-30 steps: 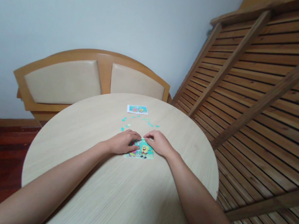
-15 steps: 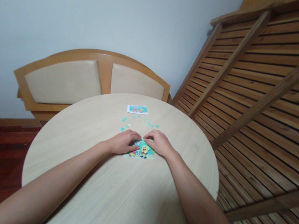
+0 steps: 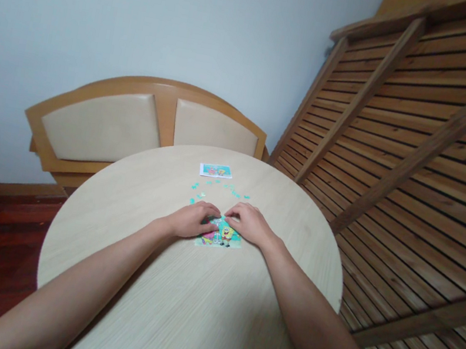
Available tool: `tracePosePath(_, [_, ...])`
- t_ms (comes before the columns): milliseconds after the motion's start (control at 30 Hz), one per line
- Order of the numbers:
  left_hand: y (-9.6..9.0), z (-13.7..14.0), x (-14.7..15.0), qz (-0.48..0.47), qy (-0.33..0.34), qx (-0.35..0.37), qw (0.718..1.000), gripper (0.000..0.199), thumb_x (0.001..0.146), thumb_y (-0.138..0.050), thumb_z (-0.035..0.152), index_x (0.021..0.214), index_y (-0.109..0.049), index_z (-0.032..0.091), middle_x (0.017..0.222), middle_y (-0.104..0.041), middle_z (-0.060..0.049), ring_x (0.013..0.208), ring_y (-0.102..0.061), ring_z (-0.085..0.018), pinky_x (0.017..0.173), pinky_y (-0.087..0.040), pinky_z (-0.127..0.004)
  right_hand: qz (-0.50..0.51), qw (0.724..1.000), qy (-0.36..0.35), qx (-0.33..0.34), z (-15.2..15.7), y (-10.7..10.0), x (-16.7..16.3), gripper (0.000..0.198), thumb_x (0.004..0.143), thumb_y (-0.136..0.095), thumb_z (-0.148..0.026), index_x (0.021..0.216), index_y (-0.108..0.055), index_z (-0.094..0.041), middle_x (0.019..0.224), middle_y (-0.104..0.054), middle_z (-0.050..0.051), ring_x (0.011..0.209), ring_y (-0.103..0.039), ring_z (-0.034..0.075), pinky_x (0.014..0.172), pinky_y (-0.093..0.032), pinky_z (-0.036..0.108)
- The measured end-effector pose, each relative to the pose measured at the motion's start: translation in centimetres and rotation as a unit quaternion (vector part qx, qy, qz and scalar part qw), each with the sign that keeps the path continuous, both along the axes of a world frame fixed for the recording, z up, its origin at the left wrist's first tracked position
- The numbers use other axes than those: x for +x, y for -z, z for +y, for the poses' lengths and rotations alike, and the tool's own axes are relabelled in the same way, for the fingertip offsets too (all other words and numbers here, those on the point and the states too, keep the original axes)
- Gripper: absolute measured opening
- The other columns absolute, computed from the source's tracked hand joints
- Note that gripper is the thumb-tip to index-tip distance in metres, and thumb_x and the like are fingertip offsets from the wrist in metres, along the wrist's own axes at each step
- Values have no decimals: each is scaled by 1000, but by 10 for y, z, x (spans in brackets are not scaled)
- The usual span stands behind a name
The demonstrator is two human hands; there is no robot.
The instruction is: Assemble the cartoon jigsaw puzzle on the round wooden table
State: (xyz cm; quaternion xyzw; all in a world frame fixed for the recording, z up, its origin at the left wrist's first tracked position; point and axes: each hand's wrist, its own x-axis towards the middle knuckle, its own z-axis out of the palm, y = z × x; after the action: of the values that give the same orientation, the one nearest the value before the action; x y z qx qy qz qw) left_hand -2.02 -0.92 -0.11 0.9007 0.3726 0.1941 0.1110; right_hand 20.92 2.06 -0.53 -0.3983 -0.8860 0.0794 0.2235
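Observation:
A partly joined jigsaw puzzle [image 3: 227, 236] with bright cartoon figures on a turquoise ground lies flat on the round table [image 3: 176, 302]. My left hand [image 3: 195, 219] rests over its left side, thumb and fingers apart, covering part of the picture. At the puzzle's upper edge, the thumb and forefinger of my right hand [image 3: 248, 222] come together on a small turquoise puzzle piece, mostly hidden by the fingertips. Both hands' fingertips are close to each other there. Several loose puzzle pieces [image 3: 192, 200] lie in an arc beyond my hands.
A small picture card [image 3: 216, 170] with similar figures lies farther back on the table. Behind the table stands a padded wooden backrest [image 3: 102, 126] against the wall. A slatted wooden panel [image 3: 400, 137] leans along the right side.
The view has shifted very slightly. Both hands stay at the puzzle's upper edge in nearly the same pose.

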Motion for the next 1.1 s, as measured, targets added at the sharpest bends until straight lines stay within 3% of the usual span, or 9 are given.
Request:
tracePosePath(167, [2,14,-27,-9,-182,34,983,33,97,-48,37,112,-69,16,118,-70,-12,111,-63,-27,100,-47,-40,12,1000,6,-13,3,2,1,15,89,-64,-29,95,-76,-22,98,-74,5,94,-65,19,85,-46,30])
tracePosePath(233, [7,21,-37,4,-227,52,973,34,97,-47,37,116,-68,17,121,-69,-13,114,-62,-28,102,-47,-41,15,1000,1,-15,5,3,2,15,90,-63,-28,95,-76,-22,98,-74,5,94,-65,19,85,-46,30])
tracePosePath(367, [17,30,-47,34,-198,59,978,36,98,-44,34,119,-67,18,126,-68,-11,118,-61,-26,105,-45,-40,20,1000,-4,-17,5,5,1,15,90,-63,-28,95,-75,-21,98,-73,6,94,-65,19,86,-46,30])
tracePosePath(533, [19,32,-43,56,-187,65,979,34,97,-45,35,110,-72,19,125,-69,-9,116,-62,-26,105,-45,-40,21,999,-19,-22,4,4,0,18,88,-68,-34,98,-75,-21,103,-72,7,97,-63,20,90,-45,32])
tracePosePath(833, [18,31,-36,-11,-237,18,971,18,90,-57,30,91,-72,21,100,-75,-7,96,-67,-24,87,-51,-34,19,997,-48,-63,1,0,6,37,79,-78,-44,107,-73,-21,111,-69,9,106,-60,24,97,-44,38])
tracePosePath(1100, [20,35,-37,-98,-180,-59,977,21,81,-59,26,95,-71,16,90,-74,-6,79,-65,-19,77,-50,-31,2,993,-49,-103,4,-2,17,42,71,-83,-47,105,-73,-24,117,-65,8,115,-56,27,103,-40,43])
